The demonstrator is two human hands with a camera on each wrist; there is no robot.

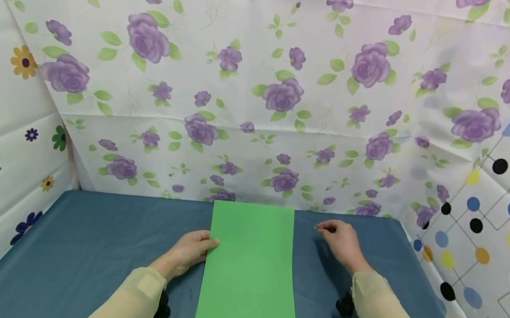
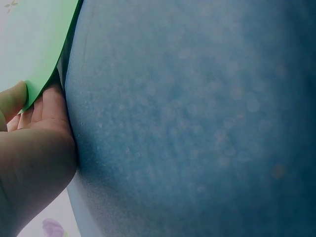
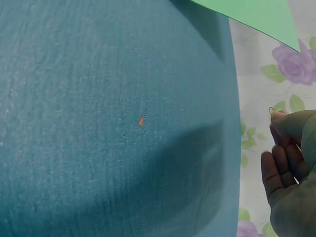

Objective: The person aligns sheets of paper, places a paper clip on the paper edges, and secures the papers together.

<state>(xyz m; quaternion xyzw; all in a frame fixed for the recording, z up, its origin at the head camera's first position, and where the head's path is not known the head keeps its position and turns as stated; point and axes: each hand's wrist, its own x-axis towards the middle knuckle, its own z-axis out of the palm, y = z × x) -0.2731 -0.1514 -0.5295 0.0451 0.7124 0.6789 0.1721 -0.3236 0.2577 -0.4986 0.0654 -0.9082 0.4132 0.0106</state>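
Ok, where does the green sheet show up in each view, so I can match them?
Head: the green sheet is in the lower middle, its left edge held by the left hand.
Left wrist: the green sheet is in the upper left corner, pinched by that hand.
Right wrist: the green sheet is at the top, right of centre, only partly shown.
Shared landmark: the blue tabletop, in all three.

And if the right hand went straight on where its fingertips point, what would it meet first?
The right hand would probably meet the sheet, near its top right corner; depth is unclear.
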